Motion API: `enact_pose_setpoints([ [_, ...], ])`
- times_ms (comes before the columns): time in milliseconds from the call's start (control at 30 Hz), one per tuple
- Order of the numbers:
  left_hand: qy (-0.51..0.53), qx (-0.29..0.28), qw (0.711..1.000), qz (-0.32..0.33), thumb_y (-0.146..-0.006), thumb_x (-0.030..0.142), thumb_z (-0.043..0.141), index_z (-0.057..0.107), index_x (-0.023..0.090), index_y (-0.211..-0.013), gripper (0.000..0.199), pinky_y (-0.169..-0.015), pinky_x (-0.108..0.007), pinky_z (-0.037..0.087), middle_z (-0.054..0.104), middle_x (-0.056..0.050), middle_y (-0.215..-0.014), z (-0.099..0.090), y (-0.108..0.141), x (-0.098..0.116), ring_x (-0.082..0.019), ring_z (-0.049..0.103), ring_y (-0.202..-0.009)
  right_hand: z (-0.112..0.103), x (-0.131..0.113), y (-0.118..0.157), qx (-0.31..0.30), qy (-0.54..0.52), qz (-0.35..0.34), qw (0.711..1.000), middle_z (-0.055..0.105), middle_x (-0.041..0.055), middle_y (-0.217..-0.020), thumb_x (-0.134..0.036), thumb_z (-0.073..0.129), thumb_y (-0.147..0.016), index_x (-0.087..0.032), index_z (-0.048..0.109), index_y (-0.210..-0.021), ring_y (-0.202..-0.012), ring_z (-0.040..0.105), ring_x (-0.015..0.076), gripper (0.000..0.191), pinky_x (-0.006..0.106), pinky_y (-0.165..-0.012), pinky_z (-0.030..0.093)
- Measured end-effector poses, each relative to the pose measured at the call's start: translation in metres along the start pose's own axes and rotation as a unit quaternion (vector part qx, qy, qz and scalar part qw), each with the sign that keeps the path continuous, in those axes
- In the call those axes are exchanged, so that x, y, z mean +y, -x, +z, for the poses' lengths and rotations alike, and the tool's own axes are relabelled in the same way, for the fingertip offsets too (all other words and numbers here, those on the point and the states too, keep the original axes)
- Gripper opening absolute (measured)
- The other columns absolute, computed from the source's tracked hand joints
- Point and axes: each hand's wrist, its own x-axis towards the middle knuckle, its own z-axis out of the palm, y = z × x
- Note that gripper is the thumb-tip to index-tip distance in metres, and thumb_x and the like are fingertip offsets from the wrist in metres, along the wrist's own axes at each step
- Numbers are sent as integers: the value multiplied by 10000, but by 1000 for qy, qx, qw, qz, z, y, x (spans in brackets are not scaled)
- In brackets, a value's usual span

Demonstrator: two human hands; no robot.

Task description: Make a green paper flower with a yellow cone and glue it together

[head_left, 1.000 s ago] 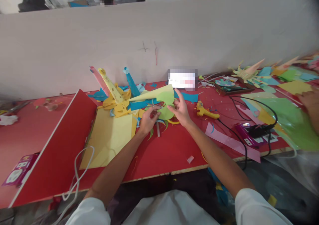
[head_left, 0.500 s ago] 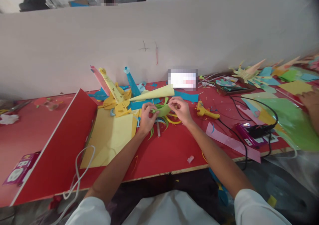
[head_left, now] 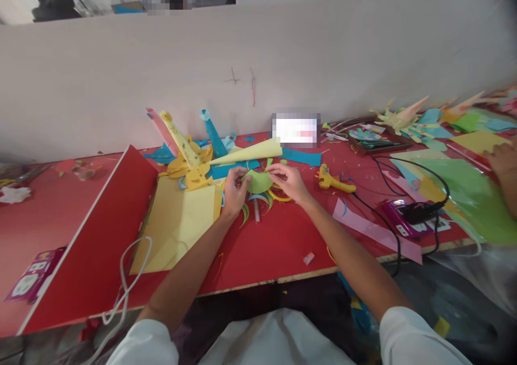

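Observation:
Between my hands is a light green paper cutout (head_left: 259, 182), its broad face turned toward me. My left hand (head_left: 236, 188) pinches its left edge. At its upper right, the fingers of my right hand (head_left: 290, 180) are closed on a thin part of the same paper. Curved green and blue paper strips (head_left: 245, 213) lie just below, beside a pale glue stick (head_left: 257, 210). A pale yellow paper cone (head_left: 250, 152) rests behind my hands. To the right of my right hand lies a yellow hot glue gun (head_left: 333, 180).
Upright paper cones, one blue (head_left: 214, 133), stand at the back left. Yellow sheets (head_left: 177, 225) lie left, by a red divider (head_left: 97, 236). A black cable runs to a purple power box (head_left: 404, 219). Another person's hand (head_left: 503, 163) rests at the far right.
The green paper has been turned so its face shows broader and flatter. My right hand has shifted slightly left; my left hand has stayed nearly in place.

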Motion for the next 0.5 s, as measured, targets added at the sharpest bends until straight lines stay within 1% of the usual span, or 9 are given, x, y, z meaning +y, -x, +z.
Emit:
enact_pose_setpoints([
  [100,-29,15,999,15,-964,589,699,660,234,-1062,370,-854,-337,541,726,-68,-1052,-3,-1,3,-214,684,-978,3,-5,3,-35,14,-12,999,839,104,-1028,-548,734,-924,-228,793,-1035,-929,797,278,343,404,-844,643],
  [233,-57,0,998,24,-987,571,666,686,235,-1073,348,-892,-357,548,749,-72,-1068,-4,0,7,-231,699,-1001,7,-9,6,-84,36,-15,996,842,85,-945,-531,725,-932,-227,800,-943,-859,789,266,313,381,-786,638],
  [300,-49,0,998,25,-969,562,695,678,237,-1119,359,-931,-366,551,751,-78,-1125,-3,0,8,-242,703,-1057,8,-9,7,-89,41,-19,995,833,77,-901,-534,713,-938,-225,787,-907,-830,779,260,319,374,-770,631],
  [367,-35,0,999,19,-949,555,725,675,237,-1135,372,-948,-370,552,750,-74,-1139,-2,0,6,-243,703,-1065,9,-7,7,-83,37,-21,996,826,76,-898,-543,708,-939,-225,777,-902,-831,775,259,328,376,-778,631],
  [500,-26,-8,1000,-13,-939,588,714,682,232,-998,363,-863,-357,554,744,-43,-996,-3,-2,-1,-224,692,-934,10,-6,6,-74,34,-19,997,815,78,-898,-544,698,-941,-227,766,-907,-844,767,260,326,378,-790,624],
])
